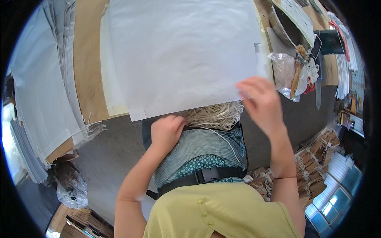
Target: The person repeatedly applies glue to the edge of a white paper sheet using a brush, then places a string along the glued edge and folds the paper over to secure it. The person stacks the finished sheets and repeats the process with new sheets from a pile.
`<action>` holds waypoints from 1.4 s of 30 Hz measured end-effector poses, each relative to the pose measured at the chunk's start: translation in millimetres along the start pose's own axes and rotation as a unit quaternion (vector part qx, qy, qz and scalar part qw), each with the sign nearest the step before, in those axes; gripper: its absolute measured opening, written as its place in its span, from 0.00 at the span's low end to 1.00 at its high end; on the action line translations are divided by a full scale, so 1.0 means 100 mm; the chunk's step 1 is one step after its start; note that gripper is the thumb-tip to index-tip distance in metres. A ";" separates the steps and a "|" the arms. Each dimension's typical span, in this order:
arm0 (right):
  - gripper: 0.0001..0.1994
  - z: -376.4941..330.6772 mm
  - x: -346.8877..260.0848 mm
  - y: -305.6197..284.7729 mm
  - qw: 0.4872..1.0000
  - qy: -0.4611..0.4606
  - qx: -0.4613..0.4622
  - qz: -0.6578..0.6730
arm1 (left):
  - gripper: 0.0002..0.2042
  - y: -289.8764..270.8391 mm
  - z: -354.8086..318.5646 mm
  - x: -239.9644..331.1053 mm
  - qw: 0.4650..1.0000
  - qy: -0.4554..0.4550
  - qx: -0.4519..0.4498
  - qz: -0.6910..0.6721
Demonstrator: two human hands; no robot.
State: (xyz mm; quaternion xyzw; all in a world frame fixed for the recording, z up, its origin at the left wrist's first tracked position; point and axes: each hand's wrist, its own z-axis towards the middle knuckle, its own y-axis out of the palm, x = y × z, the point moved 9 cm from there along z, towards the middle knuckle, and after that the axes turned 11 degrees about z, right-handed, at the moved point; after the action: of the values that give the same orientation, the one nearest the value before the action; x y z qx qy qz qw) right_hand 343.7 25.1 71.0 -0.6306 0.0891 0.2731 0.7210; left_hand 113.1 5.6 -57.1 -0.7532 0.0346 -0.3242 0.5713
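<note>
A large white paper sheet (pixel 182 55) lies on the worktable, its near edge reaching over my lap. Below that edge a bundle of cream cord (pixel 218 115) rests on my lap, and one loose strand trails toward my waist. My left hand (pixel 166 131) is closed at the left end of the bundle, its curled fingertips on the cord and partly hidden. Raised at the sheet's right near corner is my right hand (pixel 264 103), slightly blurred. Its thumb and fingers are apart, and I see nothing between them.
On the right of the table are a wooden-handled brush (pixel 296 77), a clear plastic bag (pixel 281 69) and a bucket-like container (pixel 287 23). Stacked paper bags (pixel 41 87) stand at the left. Brown bundles with cords (pixel 313 166) lie at the lower right.
</note>
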 end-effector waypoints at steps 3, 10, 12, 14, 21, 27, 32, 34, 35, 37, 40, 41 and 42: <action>0.13 -0.16 -0.46 0.44 0.981 -0.014 -0.081 0.179 | 0.02 -0.50 -0.09 0.23 0.994 0.057 0.008 -0.094; 0.07 -0.51 -0.48 0.65 0.834 0.170 -0.197 0.487 | 0.05 -1.50 -0.58 -0.36 0.888 -0.107 0.045 -0.445; 0.08 -0.64 -0.09 0.49 0.835 0.222 -0.145 0.481 | 0.05 -1.98 -0.67 -0.48 0.964 -0.070 0.166 -0.196; 0.09 -0.64 0.23 0.17 0.876 0.227 -0.081 0.417 | 0.07 -2.20 -0.73 -0.59 0.972 -0.046 0.205 -0.102; 0.04 -0.43 0.83 -0.42 0.991 0.119 0.062 -0.014 | 0.07 -1.71 -0.34 -0.92 0.977 -0.069 0.204 -0.001; 0.11 -0.38 0.47 -0.13 0.985 0.047 0.083 -0.143 | 0.11 -1.39 -0.14 -0.51 0.971 -0.028 0.200 0.129; 0.15 -0.36 0.23 0.13 0.999 -0.011 0.011 -0.037 | 0.12 -1.04 -0.04 -0.36 0.986 -0.009 0.163 0.028; 0.15 -0.42 0.30 0.17 1.000 0.000 -0.003 -0.018 | 0.13 -0.94 -0.02 -0.44 0.989 -0.031 0.145 0.032; 0.11 -0.40 0.29 0.14 1.000 0.004 0.009 -0.014 | 0.14 -0.94 -0.02 -0.44 0.989 -0.030 0.144 0.030; 0.09 -0.33 0.31 0.10 1.000 0.005 0.019 -0.002 | 0.16 -0.94 -0.01 -0.42 0.989 -0.027 0.142 0.020; 0.05 -0.15 0.37 0.10 0.998 0.048 0.032 0.033 | 0.19 -0.97 -0.01 -0.39 0.989 -0.009 0.142 0.039; 0.05 -0.14 0.47 0.15 0.995 0.081 0.027 0.050 | 0.16 -0.97 0.00 -0.42 0.989 -0.017 0.143 0.043; 0.05 -0.13 0.55 0.20 0.991 0.115 0.021 0.064 | 0.13 -0.95 0.01 -0.46 0.988 -0.024 0.144 0.044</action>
State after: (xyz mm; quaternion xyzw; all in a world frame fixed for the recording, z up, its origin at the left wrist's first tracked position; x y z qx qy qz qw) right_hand 382.6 29.3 25.4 -0.6357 0.2177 0.2426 0.6998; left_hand 47.3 58.6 5.8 -0.6681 0.0071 -0.2821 0.6885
